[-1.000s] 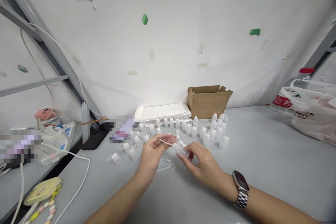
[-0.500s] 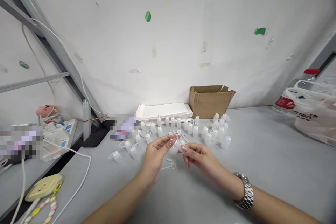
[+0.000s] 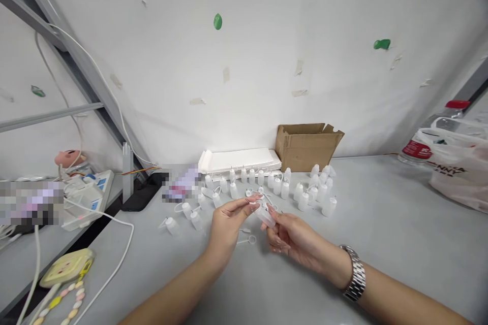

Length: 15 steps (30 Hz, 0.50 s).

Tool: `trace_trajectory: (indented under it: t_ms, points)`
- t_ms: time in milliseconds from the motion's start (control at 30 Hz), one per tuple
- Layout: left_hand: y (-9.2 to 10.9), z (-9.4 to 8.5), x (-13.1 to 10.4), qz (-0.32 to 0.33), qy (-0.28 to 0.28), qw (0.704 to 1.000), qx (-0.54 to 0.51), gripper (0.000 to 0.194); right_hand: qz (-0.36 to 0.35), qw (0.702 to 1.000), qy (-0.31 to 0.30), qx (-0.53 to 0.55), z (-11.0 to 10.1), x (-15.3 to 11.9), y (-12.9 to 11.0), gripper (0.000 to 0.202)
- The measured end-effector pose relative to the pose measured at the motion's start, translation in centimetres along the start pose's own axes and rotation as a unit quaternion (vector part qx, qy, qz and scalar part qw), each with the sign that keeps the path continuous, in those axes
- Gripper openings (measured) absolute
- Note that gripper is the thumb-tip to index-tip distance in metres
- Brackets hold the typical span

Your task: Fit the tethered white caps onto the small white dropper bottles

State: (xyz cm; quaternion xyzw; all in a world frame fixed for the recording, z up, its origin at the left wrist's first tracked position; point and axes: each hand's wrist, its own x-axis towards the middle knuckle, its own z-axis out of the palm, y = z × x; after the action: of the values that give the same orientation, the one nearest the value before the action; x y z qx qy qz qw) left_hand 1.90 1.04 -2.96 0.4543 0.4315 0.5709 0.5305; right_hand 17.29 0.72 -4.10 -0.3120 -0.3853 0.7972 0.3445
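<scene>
A small translucent squeeze bottle (image 3: pixel 266 217) is held tilted above the table between my two hands. My left hand (image 3: pixel 230 221) is closed, its thumb and fingertips pinching the top end, where the small parts are too blurred to make out. My right hand (image 3: pixel 293 236) grips the bottle's body from the right, thumb on top and other fingers curled beneath. Below my left fingers lies a loose white ring strap (image 3: pixel 251 239). Similar bottles stand in loose groups beyond my hands, such as one upright bottle (image 3: pixel 328 206) at right and one tipped bottle (image 3: pixel 172 226) at left.
Behind the bottles are flat white foam pieces (image 3: pixel 240 158) and an open cardboard box (image 3: pixel 310 150) against the wall. A plastic bag (image 3: pixel 457 172) and a red-capped large bottle (image 3: pixel 415 148) stand at right. White cables (image 3: pixel 127 244) and a power strip (image 3: pixel 86 205) lie at left.
The right hand has turned and shifted slightly down, so more of the bottle's body shows. The left hand keeps its pinch at the top. The view has moved slightly.
</scene>
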Motion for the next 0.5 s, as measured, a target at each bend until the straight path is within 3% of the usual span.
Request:
trace_trajectory:
  t_ms: [267,500]
  points:
    - [-0.57,-0.41,0.71,-0.026,0.033,0.996,-0.079,0.019,-0.132,0.975,0.082,-0.159,0.05,0.47,0.41,0.049]
    - [-0.52,-0.54,0.99,-0.101,0.026,0.985,-0.140,0.025,-0.146,0.966,0.087,-0.197,0.49,0.19,0.28,0.043]
